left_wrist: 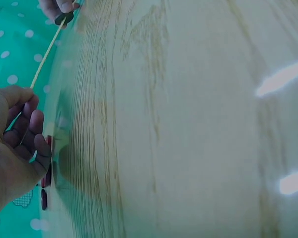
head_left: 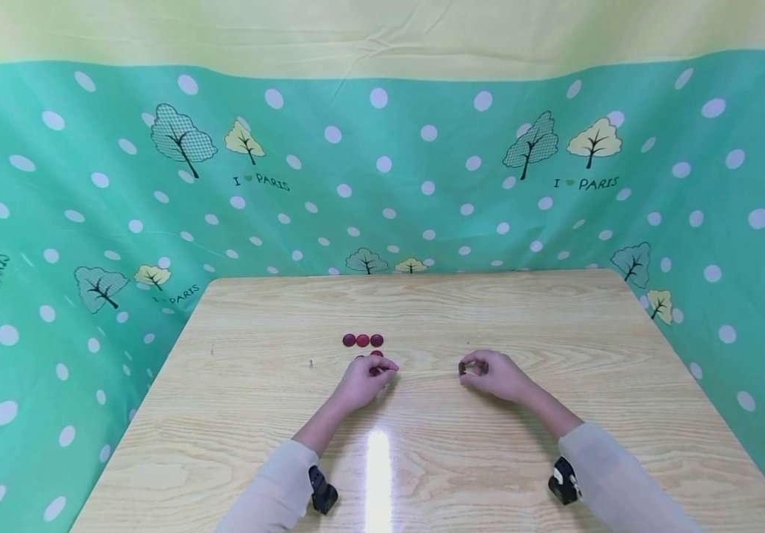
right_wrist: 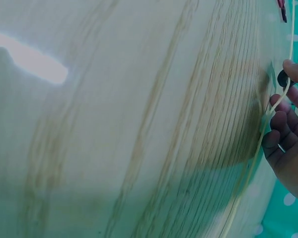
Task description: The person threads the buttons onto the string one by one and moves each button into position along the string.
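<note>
My left hand (head_left: pixel 361 381) pinches one end of a thin pale-yellow string (left_wrist: pixel 44 59) between thumb and index finger. Opposite it, my right hand (head_left: pixel 502 376) holds a small dark round disc (right_wrist: pixel 283 78), bead-like, between its fingertips. From the left fingers the string runs taut to this disc, and a long length trails down past the right palm. Whether it passes through the disc is hard to tell. Beyond the left hand lie red and dark-red discs (head_left: pixel 363 340), three in a row, with others partly hidden behind the fingers.
A light wood-grain table (head_left: pixel 255 459) lies under both hands. Around its back and sides hangs a green dotted curtain (head_left: pixel 382 185). A bright light reflection crosses the table's near part. Both wrists wear small black devices (head_left: pixel 563 481).
</note>
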Tool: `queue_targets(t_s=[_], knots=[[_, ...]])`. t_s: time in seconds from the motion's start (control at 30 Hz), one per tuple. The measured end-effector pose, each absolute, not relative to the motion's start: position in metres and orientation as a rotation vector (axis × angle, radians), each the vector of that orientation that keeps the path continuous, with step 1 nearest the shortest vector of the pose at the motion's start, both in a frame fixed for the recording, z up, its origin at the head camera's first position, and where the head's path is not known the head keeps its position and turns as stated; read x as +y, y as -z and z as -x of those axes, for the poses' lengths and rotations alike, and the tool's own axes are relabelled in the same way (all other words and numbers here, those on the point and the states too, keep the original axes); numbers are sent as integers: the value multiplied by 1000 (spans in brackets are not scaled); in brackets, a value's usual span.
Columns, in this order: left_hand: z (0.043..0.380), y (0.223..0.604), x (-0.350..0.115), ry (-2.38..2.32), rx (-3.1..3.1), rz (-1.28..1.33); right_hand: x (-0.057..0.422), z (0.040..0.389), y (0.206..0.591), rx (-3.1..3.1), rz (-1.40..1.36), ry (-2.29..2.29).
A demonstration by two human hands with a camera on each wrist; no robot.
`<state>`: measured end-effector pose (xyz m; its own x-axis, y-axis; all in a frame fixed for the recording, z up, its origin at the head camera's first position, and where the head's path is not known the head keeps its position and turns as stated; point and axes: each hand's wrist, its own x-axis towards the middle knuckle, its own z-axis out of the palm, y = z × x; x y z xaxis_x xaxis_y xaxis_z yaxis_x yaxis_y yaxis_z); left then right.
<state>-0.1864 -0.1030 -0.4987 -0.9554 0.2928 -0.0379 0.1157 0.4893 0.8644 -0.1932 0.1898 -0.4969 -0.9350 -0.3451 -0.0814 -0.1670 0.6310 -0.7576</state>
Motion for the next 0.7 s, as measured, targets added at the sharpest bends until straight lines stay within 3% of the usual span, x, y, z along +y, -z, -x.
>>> queue_targets(t_s=[0.7], knots=[[186,502,-104,-1445,2551,-358,194,191,494,2664,437,1134]])
